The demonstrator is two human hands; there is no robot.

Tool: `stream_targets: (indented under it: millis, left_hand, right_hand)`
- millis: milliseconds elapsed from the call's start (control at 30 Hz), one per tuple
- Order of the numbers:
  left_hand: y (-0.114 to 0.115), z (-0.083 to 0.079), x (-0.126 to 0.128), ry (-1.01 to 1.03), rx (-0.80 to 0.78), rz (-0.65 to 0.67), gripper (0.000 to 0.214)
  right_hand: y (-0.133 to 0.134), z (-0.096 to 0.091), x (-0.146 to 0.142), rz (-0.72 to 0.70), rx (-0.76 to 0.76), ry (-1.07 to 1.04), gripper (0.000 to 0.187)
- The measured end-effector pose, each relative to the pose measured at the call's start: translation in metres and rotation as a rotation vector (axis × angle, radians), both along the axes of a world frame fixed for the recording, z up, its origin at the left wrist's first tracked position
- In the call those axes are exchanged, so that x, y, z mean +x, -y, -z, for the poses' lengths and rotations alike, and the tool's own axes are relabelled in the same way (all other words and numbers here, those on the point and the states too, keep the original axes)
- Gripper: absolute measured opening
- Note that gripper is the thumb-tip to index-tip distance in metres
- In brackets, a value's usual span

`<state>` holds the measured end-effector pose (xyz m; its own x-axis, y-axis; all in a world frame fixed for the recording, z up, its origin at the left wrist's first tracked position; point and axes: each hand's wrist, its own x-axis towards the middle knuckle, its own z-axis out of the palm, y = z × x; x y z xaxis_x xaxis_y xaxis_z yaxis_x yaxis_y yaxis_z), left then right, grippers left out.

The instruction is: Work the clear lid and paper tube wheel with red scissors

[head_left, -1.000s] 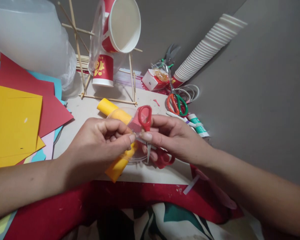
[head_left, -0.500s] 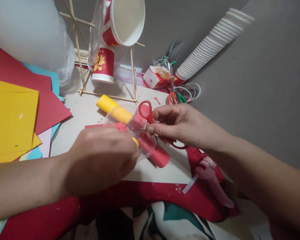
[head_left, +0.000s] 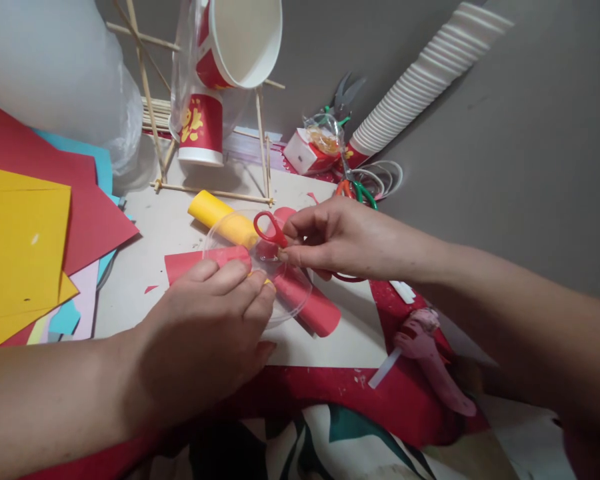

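Note:
Rolled paper tubes lie in a cross on a clear plastic disc (head_left: 300, 303). A yellow tube (head_left: 220, 217) points to the back left, a red tube (head_left: 313, 307) to the front right, another red tube (head_left: 190, 263) to the left. My left hand (head_left: 215, 320) is curled over the near side, its fingers round a further yellow tube that is mostly hidden beneath them. In my right hand (head_left: 320, 240) is a pair of red-handled scissors (head_left: 270, 230), pinched near the middle above the centre of the cross. Their blades are mostly hidden.
A stick frame (head_left: 210, 193) with red paper cups (head_left: 205, 127) stands behind. Stacked cups (head_left: 415, 93) lean at the back right, near green-and-orange-handled scissors (head_left: 363, 193). Coloured paper (head_left: 25, 233) lies left. A pink glue gun (head_left: 430, 360) rests front right.
My right hand has moved slightly left with the scissors. The fingers of my left hand have loosened from a tighter fist and now lie over the tube. A small red scrap shows at the left.

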<state>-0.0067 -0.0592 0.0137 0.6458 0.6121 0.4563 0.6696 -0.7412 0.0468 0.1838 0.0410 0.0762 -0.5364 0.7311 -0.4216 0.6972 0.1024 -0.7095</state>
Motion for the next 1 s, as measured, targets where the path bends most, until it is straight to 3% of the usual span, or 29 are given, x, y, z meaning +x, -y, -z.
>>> stream_targets:
  millis: [367,700,1000]
  left_hand:
    - [-0.001,0.004,-0.001,-0.052,-0.068,0.012,0.045]
    - [-0.002,0.004,-0.001,-0.067,-0.083,0.020,0.047]
    - [-0.001,0.005,-0.001,-0.071,-0.088,0.014,0.047]
  right_hand:
    - [-0.004,-0.002,-0.005,-0.109,0.180,0.143,0.027]
    - [-0.006,-0.004,-0.009,-0.054,0.095,0.238,0.023]
    - [0.009,-0.008,-0.018,-0.373,0.611,0.504,0.012]
